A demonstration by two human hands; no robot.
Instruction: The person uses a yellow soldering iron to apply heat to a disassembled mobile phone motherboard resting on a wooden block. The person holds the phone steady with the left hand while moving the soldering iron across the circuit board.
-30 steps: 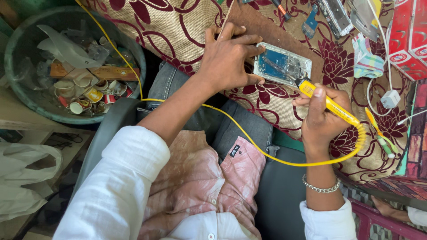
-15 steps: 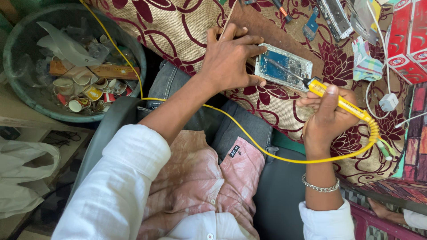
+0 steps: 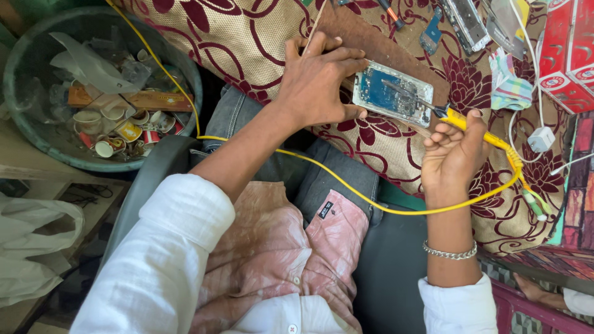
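Note:
My left hand point(image 3: 318, 83) presses down on a brown board point(image 3: 377, 46) and steadies the left end of an opened phone point(image 3: 391, 94) with its blue circuit board showing. My right hand point(image 3: 455, 151) grips a yellow soldering iron point(image 3: 473, 127), whose metal tip lies across the phone's board. The iron's yellow cord point(image 3: 346, 182) loops under my right wrist, crosses my lap and runs up to the far left. A silver bracelet point(image 3: 450, 252) sits on my right wrist.
A round bin point(image 3: 37, 133) full of paper cups and scraps stands at the left. On the floral cloth point(image 3: 247, 37) lie phone parts point(image 3: 467, 25), a folded cloth point(image 3: 510, 86), a white charger point(image 3: 541, 139) and red boxes point(image 3: 572, 52). A white plastic bag point(image 3: 31, 247) lies lower left.
My right hand has tilted and shifted the soldering iron so its tip now rests further across the phone's board. My left hand stays on the phone's left end.

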